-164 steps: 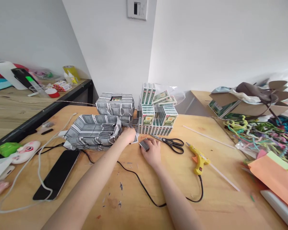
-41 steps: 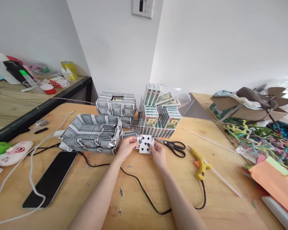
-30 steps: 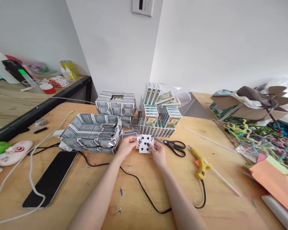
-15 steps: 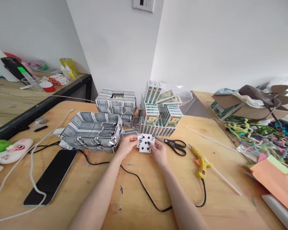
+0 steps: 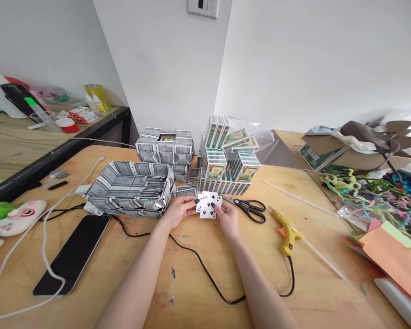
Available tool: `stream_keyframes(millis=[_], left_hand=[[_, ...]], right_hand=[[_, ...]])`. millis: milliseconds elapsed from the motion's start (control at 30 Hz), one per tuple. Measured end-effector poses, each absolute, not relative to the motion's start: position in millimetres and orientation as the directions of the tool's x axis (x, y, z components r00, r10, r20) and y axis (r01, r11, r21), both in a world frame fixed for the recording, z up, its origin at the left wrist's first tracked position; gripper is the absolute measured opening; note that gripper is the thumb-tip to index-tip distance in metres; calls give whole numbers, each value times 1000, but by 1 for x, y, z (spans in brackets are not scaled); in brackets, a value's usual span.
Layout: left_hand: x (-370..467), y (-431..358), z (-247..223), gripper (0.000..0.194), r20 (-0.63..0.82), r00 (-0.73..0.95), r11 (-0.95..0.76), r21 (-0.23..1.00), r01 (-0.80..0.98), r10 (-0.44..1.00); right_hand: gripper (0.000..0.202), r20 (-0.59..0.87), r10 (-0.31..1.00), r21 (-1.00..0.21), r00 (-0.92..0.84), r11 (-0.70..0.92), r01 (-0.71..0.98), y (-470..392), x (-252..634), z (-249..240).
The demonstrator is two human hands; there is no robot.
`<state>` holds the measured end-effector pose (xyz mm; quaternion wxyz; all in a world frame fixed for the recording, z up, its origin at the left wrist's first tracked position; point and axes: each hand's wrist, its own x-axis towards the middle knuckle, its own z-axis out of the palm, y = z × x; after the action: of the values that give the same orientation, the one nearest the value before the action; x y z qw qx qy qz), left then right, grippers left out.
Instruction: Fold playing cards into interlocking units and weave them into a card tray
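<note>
Two overlapping playing cards [image 5: 208, 206], an upright five of spades over a crosswise six, are held up above the middle of the table. My left hand [image 5: 181, 210] pinches their left edge, its thumb at the upper left. On the right side my right hand [image 5: 226, 216] grips the cards with its thumb on the face. Left of my hands stands an open tray made of folded cards [image 5: 123, 185], with a bundle of folded pieces inside. Behind it is a second folded-card box [image 5: 166, 148]. Stacked card packs [image 5: 215, 165] stand just beyond my hands.
Black scissors [image 5: 251, 208] and a yellow glue gun [image 5: 288, 233] with a black cord lie to the right. A phone [image 5: 73, 253] and white cables are at the left. Pipe cleaners [image 5: 380, 196] and coloured paper [image 5: 393, 265] crowd the right side.
My left hand has shifted slightly left, and its thumb now sits nearer the upper left edge of the cards. My right hand has barely moved.
</note>
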<state>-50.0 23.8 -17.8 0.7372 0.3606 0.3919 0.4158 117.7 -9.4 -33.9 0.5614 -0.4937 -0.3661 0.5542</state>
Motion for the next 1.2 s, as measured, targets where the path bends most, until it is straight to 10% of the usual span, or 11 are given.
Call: stream_keyframes(millis=[1200], left_hand=[[-46, 23, -17, 28, -276, 462, 426, 867, -260, 843]], right_hand=[[32, -76, 986, -994, 151, -64, -86, -15, 117, -33]])
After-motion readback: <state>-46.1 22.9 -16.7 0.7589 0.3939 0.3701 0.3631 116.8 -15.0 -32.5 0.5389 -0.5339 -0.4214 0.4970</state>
